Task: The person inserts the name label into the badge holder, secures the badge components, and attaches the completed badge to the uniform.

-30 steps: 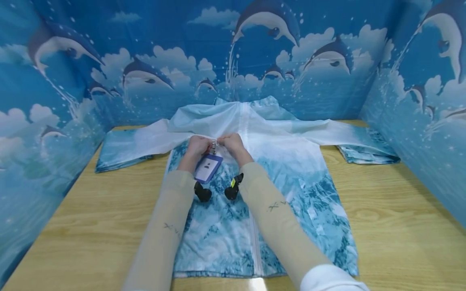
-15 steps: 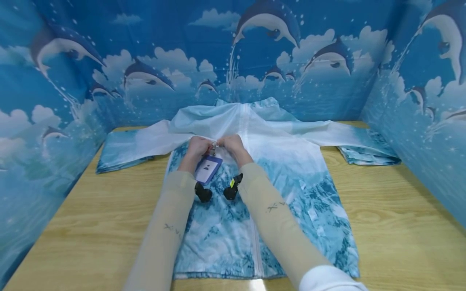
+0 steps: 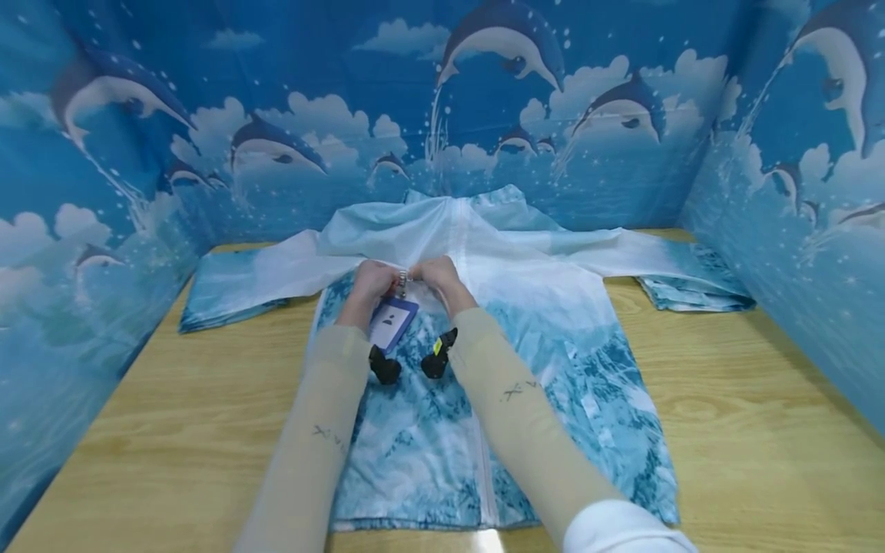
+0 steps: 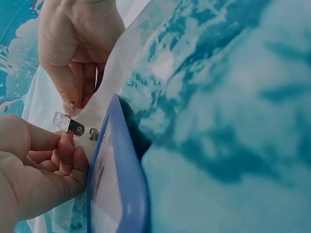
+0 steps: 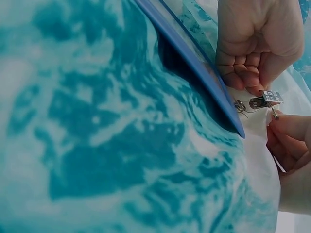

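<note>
A blue-and-white zip-front jacket (image 3: 588,361) lies spread on the table, its sleeve ends folded. On its left chest lies an ID badge (image 3: 392,324) in a blue frame with a metal clip (image 4: 68,123) at its top. My left hand (image 3: 374,281) pinches at the clip from the left, thumb and index finger right under it. Opposite, my right hand (image 3: 439,278) pinches the white fabric of the jacket beside the thin brass-coloured end of the clip's pin (image 5: 275,114). In the right wrist view, the badge's blue edge (image 5: 204,75) stands tilted over the cloth.
A wood-grain table (image 3: 207,430) bears the jacket. Folded sleeves (image 3: 228,288) reach out on both sides. Printed dolphin curtains (image 3: 387,92) enclose the back and sides. Black wrist cameras (image 3: 384,367) hang under both forearms, over the jacket front.
Both hands stay almost in place at the clip, and the badge hangs as before. The head view has shifted slightly.
</note>
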`<state>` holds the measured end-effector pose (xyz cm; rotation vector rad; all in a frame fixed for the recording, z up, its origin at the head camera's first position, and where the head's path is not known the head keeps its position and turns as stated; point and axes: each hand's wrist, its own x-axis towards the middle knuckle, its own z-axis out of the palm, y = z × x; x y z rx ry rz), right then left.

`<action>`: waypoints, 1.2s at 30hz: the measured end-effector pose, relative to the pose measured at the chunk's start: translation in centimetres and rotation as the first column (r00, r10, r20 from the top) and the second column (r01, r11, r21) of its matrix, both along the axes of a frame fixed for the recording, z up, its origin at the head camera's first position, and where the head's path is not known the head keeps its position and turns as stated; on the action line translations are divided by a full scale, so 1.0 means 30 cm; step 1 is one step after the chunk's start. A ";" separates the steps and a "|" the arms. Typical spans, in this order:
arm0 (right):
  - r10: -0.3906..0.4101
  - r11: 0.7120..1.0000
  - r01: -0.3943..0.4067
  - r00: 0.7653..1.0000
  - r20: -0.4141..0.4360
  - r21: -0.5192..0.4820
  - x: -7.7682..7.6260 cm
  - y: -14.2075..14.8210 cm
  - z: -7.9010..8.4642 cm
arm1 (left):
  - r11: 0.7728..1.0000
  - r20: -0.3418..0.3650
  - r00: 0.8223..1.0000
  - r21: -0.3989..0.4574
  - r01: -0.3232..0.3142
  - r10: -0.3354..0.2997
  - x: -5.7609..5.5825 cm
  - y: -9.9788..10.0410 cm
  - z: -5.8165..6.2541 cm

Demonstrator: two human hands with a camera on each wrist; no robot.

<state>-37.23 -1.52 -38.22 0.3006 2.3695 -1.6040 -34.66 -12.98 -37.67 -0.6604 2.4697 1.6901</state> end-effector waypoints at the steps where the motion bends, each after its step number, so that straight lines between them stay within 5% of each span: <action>1: 0.001 1.000 -0.001 1.000 -0.001 0.003 0.001 0.000 0.000 | 1.000 0.001 1.000 0.001 0.002 -0.002 0.002 -0.002 -0.001; 12: 0.018 1.000 -0.017 0.997 -0.076 0.015 -0.002 0.018 0.013 | 0.998 -0.054 0.998 0.042 0.035 -0.033 -0.010 -0.005 0.019; 23: 0.058 0.998 -0.059 0.996 -0.066 -0.022 0.011 0.020 0.001 | 0.999 -0.013 1.000 0.023 0.023 -0.023 -0.003 -0.002 0.003; 36: 0.014 0.999 -0.014 1.000 -0.001 0.033 -0.007 0.006 0.005 | 1.000 -0.010 1.000 -0.008 0.025 -0.025 -0.011 0.001 0.002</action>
